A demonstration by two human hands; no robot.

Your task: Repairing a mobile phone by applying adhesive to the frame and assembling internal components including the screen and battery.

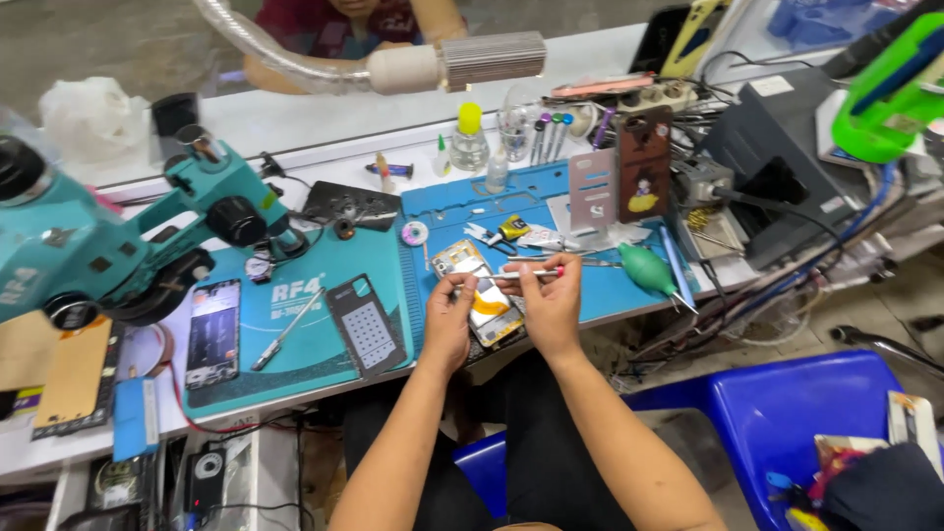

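An opened phone point(482, 290) with its insides showing lies tilted on the blue work mat point(610, 285) near the bench's front edge. My left hand point(449, 320) rests on the phone's left side and steadies it. My right hand point(551, 300) holds a thin screwdriver with a pink end point(526, 274) crosswise over the phone. The tool's tip points left, towards my left fingers.
A teal microscope point(118, 236) stands at the left above a teal mat point(295, 315) carrying a dark phone point(213, 332), a stencil plate point(366, 324) and a metal tool point(285, 329). Bottles, screwdrivers, a phone case and a teal blower point(649, 270) crowd the back and right. A blue chair point(787, 413) is lower right.
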